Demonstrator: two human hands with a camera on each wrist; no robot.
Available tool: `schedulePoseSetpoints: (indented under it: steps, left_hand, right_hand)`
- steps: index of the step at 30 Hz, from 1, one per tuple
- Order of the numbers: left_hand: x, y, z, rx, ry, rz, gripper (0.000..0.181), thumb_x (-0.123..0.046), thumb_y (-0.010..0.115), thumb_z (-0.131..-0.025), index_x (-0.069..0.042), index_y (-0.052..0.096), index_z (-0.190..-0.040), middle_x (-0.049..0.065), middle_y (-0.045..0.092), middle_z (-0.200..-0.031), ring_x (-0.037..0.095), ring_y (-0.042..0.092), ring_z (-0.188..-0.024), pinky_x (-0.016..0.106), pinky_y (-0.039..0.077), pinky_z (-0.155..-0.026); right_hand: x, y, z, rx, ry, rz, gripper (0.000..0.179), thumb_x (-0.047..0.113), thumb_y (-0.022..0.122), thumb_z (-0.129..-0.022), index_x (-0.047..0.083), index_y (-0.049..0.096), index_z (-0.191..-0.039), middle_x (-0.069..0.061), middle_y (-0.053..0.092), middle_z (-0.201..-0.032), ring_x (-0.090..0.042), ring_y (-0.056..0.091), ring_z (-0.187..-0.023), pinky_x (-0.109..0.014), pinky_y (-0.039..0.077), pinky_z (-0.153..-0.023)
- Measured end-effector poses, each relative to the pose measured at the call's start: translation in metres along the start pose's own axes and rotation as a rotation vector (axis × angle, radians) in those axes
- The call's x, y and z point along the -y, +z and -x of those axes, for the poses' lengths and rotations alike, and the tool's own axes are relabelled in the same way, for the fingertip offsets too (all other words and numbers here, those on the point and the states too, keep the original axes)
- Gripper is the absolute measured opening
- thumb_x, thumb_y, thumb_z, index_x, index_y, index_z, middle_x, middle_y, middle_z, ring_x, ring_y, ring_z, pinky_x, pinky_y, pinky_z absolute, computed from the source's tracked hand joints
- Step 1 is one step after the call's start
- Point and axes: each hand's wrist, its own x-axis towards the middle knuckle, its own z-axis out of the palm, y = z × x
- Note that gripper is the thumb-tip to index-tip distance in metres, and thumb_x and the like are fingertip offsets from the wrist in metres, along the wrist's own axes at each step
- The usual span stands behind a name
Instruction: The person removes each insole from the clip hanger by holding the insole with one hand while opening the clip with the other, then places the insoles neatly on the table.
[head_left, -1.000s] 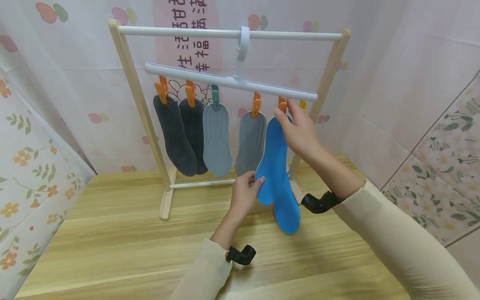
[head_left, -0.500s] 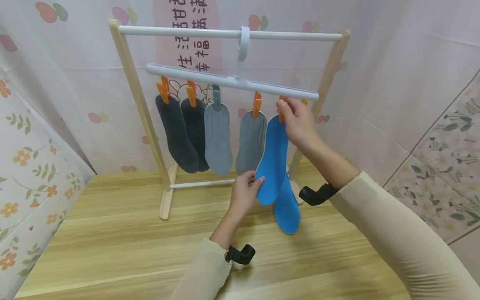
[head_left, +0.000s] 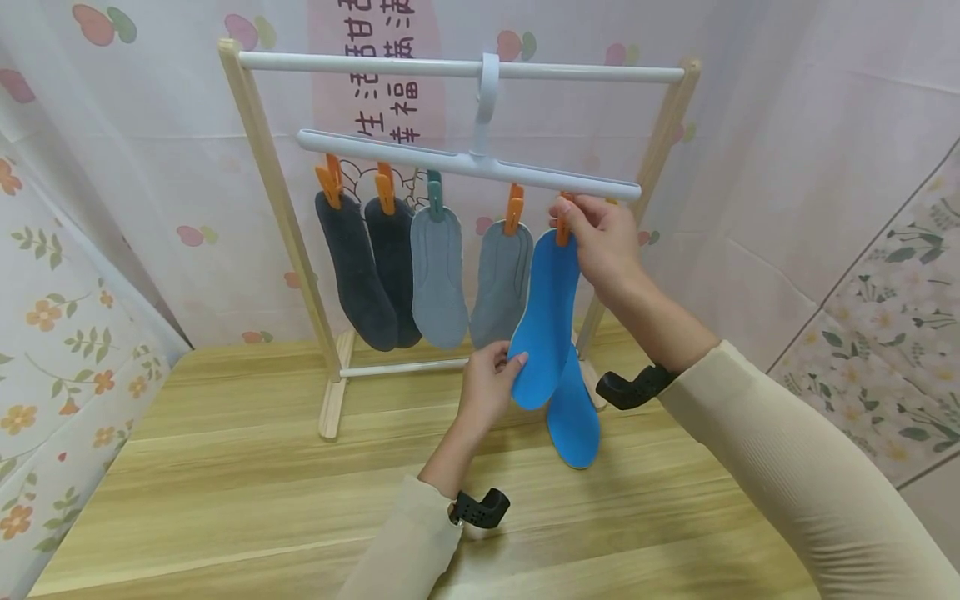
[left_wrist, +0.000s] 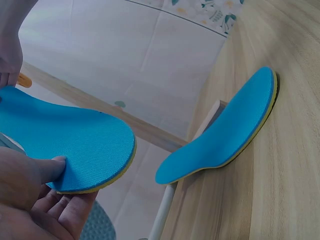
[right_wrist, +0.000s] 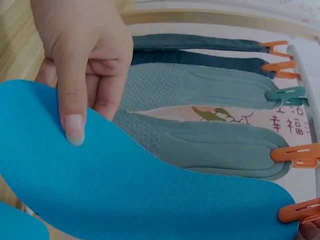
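Note:
A blue insole (head_left: 546,321) with a yellowish underside hangs near the hanger's right end. Its narrow upper end is in the jaws of an orange clothespin (head_left: 562,232). My right hand (head_left: 609,246) pinches that clothespin between thumb and fingers. Lower down, my left hand (head_left: 487,385) holds the insole's wide end, thumb on the blue face and fingers beneath, as the left wrist view shows. A second blue insole (left_wrist: 225,132) lies on the table, its narrow end over the rack's lower bar. The white hanger (head_left: 450,161) tilts down to the right.
A wooden rack (head_left: 285,200) with a white top bar (head_left: 360,63) carries the hanger. Left of the blue insole hang two dark insoles (head_left: 356,275) and two grey insoles (head_left: 437,279) on clothespins. Patterned curtains surround the wooden table (head_left: 247,475).
My right hand has shifted its fingers and now grips the orange clothespin. The hanger has swung slightly to the right with its insoles. My left hand has stayed nearly still.

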Motion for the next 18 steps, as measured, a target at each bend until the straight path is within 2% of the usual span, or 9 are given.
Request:
schedulePoseSetpoints:
  steps: [9, 18]
  left_hand:
    - [-0.001, -0.002, 0.001, 0.015, -0.001, 0.007, 0.023, -0.014, 0.066, -0.099, 0.003, 0.071, -0.114, 0.019, 0.076, -0.1, 0.027, 0.076, -0.091, 0.036, 0.062, -0.081]
    - [-0.001, -0.005, 0.0, 0.017, 0.005, -0.013, 0.024, -0.013, 0.066, -0.099, 0.004, 0.071, -0.114, 0.019, 0.076, -0.101, 0.028, 0.076, -0.093, 0.037, 0.062, -0.081]
  right_hand:
    - [0.0, 0.003, -0.004, -0.071, 0.027, -0.053, 0.045, 0.045, 0.057, -0.099, 0.016, 0.068, -0.133, -0.008, 0.072, -0.125, -0.017, 0.066, -0.118, -0.038, 0.046, -0.114]
    - [0.002, 0.004, -0.012, -0.096, 0.073, -0.092, 0.042, 0.04, 0.06, -0.099, 0.011, 0.071, -0.127, -0.011, 0.073, -0.12, -0.02, 0.068, -0.117, -0.037, 0.05, -0.11]
